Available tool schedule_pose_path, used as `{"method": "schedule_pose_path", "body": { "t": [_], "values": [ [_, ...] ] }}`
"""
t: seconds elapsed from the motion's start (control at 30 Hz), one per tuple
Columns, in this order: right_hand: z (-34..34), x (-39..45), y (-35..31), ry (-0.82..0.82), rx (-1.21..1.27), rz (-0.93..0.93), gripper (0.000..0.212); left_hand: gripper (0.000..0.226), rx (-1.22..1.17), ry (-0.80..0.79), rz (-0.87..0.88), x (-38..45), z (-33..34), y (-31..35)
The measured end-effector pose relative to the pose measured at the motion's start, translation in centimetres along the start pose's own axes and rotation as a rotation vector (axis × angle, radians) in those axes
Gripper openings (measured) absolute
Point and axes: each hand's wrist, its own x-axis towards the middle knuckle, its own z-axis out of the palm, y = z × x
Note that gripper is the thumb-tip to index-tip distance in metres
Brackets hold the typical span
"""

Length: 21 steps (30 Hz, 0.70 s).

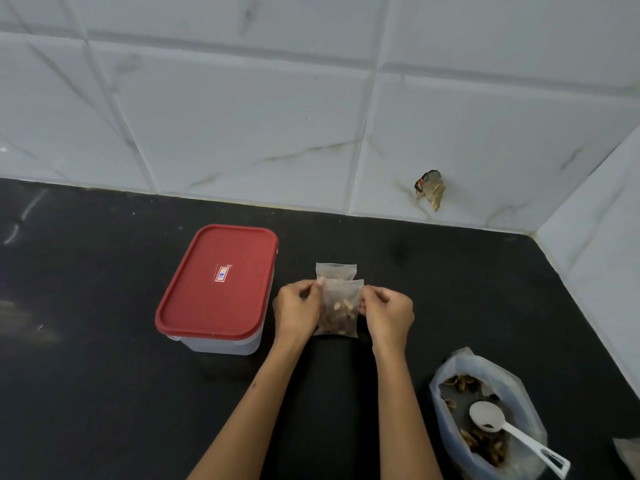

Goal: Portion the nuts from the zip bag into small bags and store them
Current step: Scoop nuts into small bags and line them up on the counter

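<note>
Left hand [297, 308] and right hand [388, 311] are each pinching a top corner of a filled small bag [338, 311], likely sealing it. Second filled bag [335, 270] lying behind on bench [104, 393]. Zip bag [485, 410] standing open, scoop [498, 426] inside; red-lidded container [216, 285] closed beside, probably for storing.

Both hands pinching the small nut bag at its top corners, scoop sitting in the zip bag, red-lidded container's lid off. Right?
Not quite: the head view shows the red lid on the container, closed. The rest holds: the left hand and right hand pinch the small nut bag at its top corners, and the white scoop sits in the zip bag.
</note>
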Motion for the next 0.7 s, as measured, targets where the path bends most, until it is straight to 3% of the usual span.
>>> {"method": "schedule_pose_path", "body": {
  "t": [0.4, 0.57, 0.7],
  "values": [
    [0.1, 1.2, 1.0, -0.069, -0.196, -0.062, 0.016, 0.024, 0.178, 0.025, -0.008, 0.7, 0.5, 0.3],
    [-0.5, 0.4, 0.2, -0.075, -0.247, -0.094, 0.028, 0.033, 0.22, 0.025, 0.003, 0.2, 0.4, 0.4],
    [-1.8, -0.9, -1.0, -0.057, -0.117, -0.091, 0.036, 0.034, 0.213, 0.034, 0.097, -1.2, 0.2, 1.8]
  ]
}}
